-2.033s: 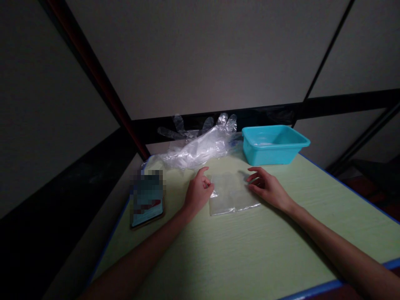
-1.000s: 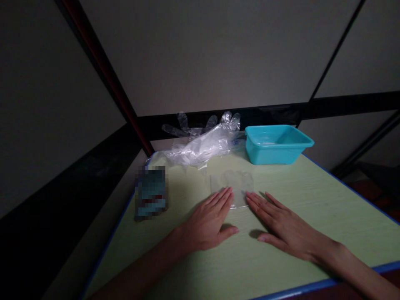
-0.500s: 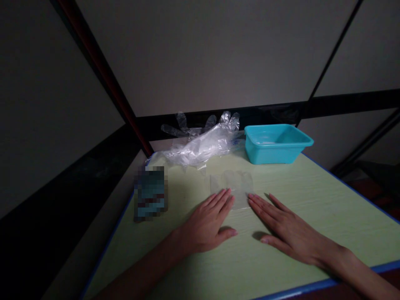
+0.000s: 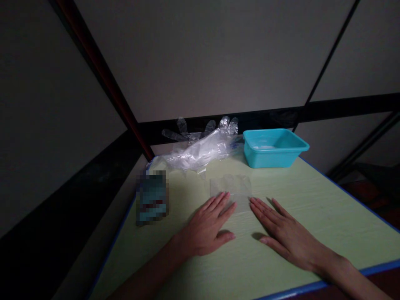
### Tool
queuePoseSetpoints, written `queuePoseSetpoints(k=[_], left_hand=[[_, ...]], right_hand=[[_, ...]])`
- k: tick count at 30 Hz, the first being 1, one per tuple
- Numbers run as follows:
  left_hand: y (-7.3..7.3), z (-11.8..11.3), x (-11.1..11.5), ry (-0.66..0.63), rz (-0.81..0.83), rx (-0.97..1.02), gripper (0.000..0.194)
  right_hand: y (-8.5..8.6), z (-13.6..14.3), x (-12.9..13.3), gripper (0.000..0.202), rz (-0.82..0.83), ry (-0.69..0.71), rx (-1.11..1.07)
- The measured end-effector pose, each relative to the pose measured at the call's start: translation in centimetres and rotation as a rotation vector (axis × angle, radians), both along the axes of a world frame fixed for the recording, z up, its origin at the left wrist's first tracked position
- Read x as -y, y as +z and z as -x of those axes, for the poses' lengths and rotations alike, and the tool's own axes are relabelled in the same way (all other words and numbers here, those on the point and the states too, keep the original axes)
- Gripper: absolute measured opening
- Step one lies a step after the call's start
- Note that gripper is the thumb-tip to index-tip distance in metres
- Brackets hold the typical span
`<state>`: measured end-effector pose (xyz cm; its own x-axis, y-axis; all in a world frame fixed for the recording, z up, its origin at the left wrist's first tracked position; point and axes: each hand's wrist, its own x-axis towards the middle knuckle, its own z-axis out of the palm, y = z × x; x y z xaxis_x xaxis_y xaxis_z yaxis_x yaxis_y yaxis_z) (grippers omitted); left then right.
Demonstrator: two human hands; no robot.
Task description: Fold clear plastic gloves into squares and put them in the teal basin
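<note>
A flat, folded piece of clear thin plastic [image 4: 233, 183], much like the film of the disposable gloves behind it, lies on the table between my hands. My left hand [image 4: 208, 229] rests palm down with fingers spread, its fingertips on the lower left part of the plastic. To the right, my right hand [image 4: 286, 235] also lies palm down, fingers stretched, its tips at the right edge of the plastic; whether they touch it I cannot tell. A pile of clear disposable plastic gloves [image 4: 203, 150] sits at the back, some glove fingers sticking up.
A turquoise plastic basin [image 4: 271, 158] stands at the back right, with something pale inside. On the left lies a pixelated dark teal item [image 4: 153, 200]. The pale green table [image 4: 237, 275] has a blue edge and meets wall panels [image 4: 218, 58] behind.
The view has tilted slightly, so everything sits a little lower. My left index finger has spread apart from the others. My right fingertips lie slightly farther from the left hand.
</note>
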<state>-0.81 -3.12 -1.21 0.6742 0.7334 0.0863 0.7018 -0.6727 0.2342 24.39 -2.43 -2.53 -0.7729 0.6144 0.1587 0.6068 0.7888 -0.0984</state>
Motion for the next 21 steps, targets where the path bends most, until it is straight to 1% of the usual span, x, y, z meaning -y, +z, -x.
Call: queuePoseSetpoints(k=[3, 6, 9, 13, 18, 21], left_hand=[[-0.1, 0.4, 0.2, 0.044, 0.001, 0.041, 0.077], [-0.1, 1.1, 0.9, 0.113, 0.01, 0.072, 0.079], [0.0, 1.6, 2.0, 0.159, 0.033, 0.051, 0.077], [0.2, 1.8, 3.1, 0.176, 0.04, 0.009, 0.071], [0.4, 1.8, 3.6, 0.168, 0.034, -0.01, 0.063], [0.4, 1.9, 3.6, 0.167, 0.04, -0.016, 0.063]], right_hand=[[-0.2, -0.2, 0.1, 0.064, 0.002, -0.055, -0.031], [-0.2, -0.6, 0.3, 0.062, 0.0, -0.109, -0.084], [-0.1, -0.8, 0.6, 0.061, 0.0, -0.111, -0.077], [0.2, -0.7, 0.8, 0.061, 0.021, -0.091, -0.039], [0.1, -0.6, 0.7, 0.06, 0.038, -0.086, -0.04], [0.0, -0.6, 0.7, 0.06, 0.041, -0.087, -0.054]])
